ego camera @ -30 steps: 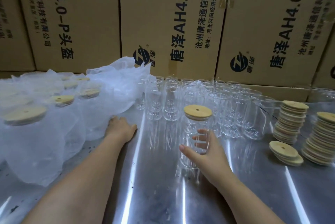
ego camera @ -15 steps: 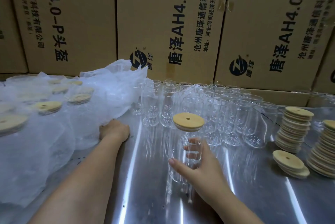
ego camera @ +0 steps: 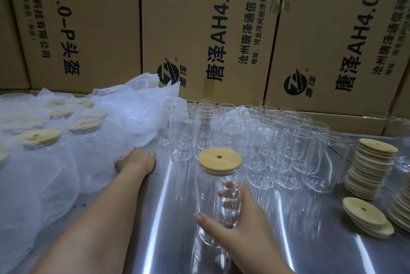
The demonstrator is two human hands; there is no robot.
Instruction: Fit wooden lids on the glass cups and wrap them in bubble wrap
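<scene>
**Lidded cup in right hand, mid worktop towards the near edge**

Nearest to us, the right hand [ego camera: 239, 222] grips the glass cup [ego camera: 218, 207]: thumb across the front low on the wall, fingers curled round the back and visible through the glass. The cup is clear, tall, narrow and roughly upright. We can't tell if its base touches the steel worktop [ego camera: 310, 247]. The wooden lid [ego camera: 220, 159] sits flat on its rim. It is a pale round disc with one small hole near the centre.

Left of that, the left hand [ego camera: 136, 161] rests at the edge of the bubble wrap [ego camera: 93, 153]. Its fingers are hidden, so we can't tell whether it grips.

Under the wrap along the left edge are the wrapped cups [ego camera: 40, 138], lids showing through. At the right edge are the lid stacks [ego camera: 372, 167], with loose lids [ego camera: 366, 216] in front.

The bare cups [ego camera: 277, 140] cluster mid-worktop towards the far edge. The cardboard boxes [ego camera: 199, 29] stand behind.
</scene>
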